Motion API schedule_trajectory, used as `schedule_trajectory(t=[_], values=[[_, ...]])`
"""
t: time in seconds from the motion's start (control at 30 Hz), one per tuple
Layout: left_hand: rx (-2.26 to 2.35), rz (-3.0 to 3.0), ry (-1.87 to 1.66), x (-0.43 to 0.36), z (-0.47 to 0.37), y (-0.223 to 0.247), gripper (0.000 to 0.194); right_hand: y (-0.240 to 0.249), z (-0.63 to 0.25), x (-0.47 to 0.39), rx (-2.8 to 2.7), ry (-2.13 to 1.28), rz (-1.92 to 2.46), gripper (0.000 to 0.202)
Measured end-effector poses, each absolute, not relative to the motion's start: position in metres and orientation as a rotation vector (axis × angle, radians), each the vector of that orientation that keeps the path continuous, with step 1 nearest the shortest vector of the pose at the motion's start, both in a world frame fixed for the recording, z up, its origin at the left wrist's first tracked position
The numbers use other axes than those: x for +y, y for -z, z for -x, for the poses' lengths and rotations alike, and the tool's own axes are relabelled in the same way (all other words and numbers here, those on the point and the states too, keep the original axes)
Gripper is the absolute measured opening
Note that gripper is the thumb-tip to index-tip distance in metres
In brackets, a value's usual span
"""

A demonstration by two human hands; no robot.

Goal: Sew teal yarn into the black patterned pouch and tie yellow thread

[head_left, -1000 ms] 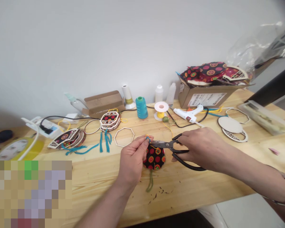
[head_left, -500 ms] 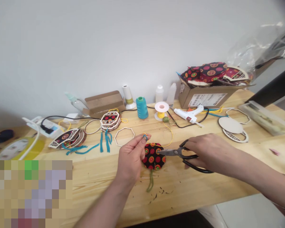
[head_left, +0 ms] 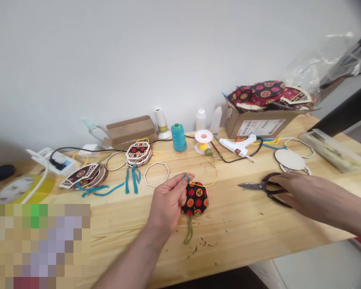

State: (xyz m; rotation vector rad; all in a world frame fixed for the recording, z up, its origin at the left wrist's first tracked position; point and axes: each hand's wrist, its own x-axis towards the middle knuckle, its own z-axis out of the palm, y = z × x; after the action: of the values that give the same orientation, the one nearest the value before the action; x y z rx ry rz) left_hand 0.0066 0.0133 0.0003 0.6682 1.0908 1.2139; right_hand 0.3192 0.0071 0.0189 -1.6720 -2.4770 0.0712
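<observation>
My left hand (head_left: 170, 200) pinches a bit of blue and yellow cord (head_left: 186, 176) at the top of a dark patterned fabric piece (head_left: 195, 199). An olive tassel cord (head_left: 189, 230) hangs from the bottom of that piece. A thin yellow cord (head_left: 217, 176) runs from the pinch in a loop toward the white spool (head_left: 203, 141). Off to the right, my right hand (head_left: 301, 196) is on the black handles of the scissors (head_left: 258, 186), which lie low over the table with their blades pointing left.
Behind stand a teal thread cone (head_left: 179, 137), a white glue gun (head_left: 239, 145) and a cardboard box (head_left: 258, 122) full of fabric pieces. Wooden frames (head_left: 157, 174) and stacked fabric pieces (head_left: 139, 153) lie left. Dark scraps (head_left: 203, 243) dot the table (head_left: 123, 241).
My right hand has carried the scissors right, away from the fabric piece, and their blades have closed. My left hand keeps its pinch in nearly the same place.
</observation>
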Motion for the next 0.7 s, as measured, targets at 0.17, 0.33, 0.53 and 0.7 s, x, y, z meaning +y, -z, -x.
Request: schedule_trajectory(t=[0.17, 0.33, 0.53, 0.7], values=[[1.066, -0.76, -1.113, 0.011, -0.007, 0.001, 0.024, -0.042, -0.24, 0.031, -2.278, -0.509, 1.555, 0.03], [1.004, -0.802, -1.111, 0.011, -0.005, 0.001, 0.023, -0.036, -0.169, 0.063, -1.835, -1.636, 1.07, 0.034], [1.016, -0.857, -1.07, 0.01, -0.002, 0.002, 0.023, -0.012, -0.163, 0.075, -1.367, -2.102, 0.827, 0.026], [1.039, -0.848, -1.038, 0.009, -0.003, 0.004, 0.025, -0.006, -0.165, 0.074, -1.271, -2.146, 0.833, 0.025]])
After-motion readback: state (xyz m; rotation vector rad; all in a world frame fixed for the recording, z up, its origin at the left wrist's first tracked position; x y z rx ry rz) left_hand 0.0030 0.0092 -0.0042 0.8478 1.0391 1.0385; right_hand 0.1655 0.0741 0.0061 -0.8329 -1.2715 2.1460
